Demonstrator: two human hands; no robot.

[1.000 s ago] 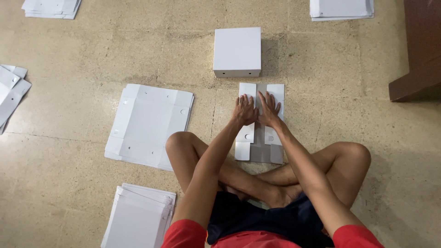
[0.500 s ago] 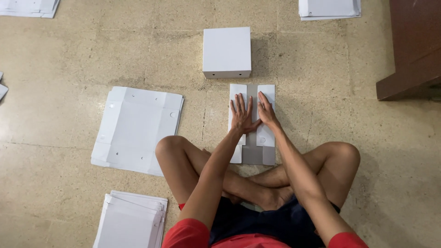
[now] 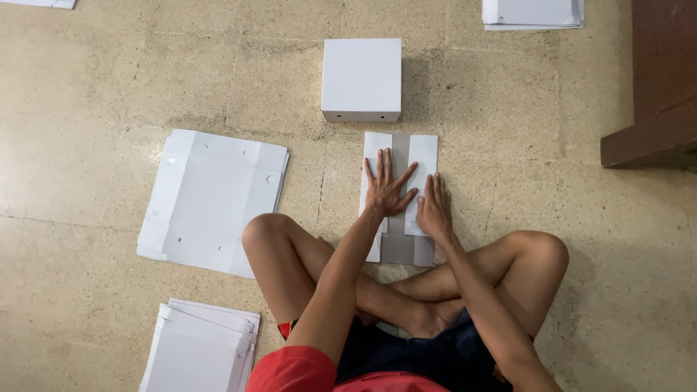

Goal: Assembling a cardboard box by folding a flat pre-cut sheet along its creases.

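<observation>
From the head camera, looking straight down, the person sits cross-legged on the speckled beige stone floor (image 3: 87, 87), both bare arms stretched forward over the knees. The left hand (image 3: 387, 187) lies flat with its fingers fanned wide, palm down on the folded white-and-grey cardboard blank (image 3: 399, 196) in front of the shins. The right hand (image 3: 434, 209) rests just beside it, also palm down, fingers straight and held close together on the blank's right flap. Neither hand pinches anything; both press flat. The two side flaps of the blank are turned inward, leaving a grey strip showing down the middle.

Just beyond the blank stands a finished square white cardboard box (image 3: 361, 78), close to its far edge but apart from it. To the left lies a flat unfolded white cardboard sheet (image 3: 214, 199), and nearer the person's left knee a stack of white flat sheets (image 3: 200, 348). Another white stack (image 3: 532, 13) sits at the top right, and a dark brown wooden furniture piece (image 3: 653, 94) fills the right edge.
</observation>
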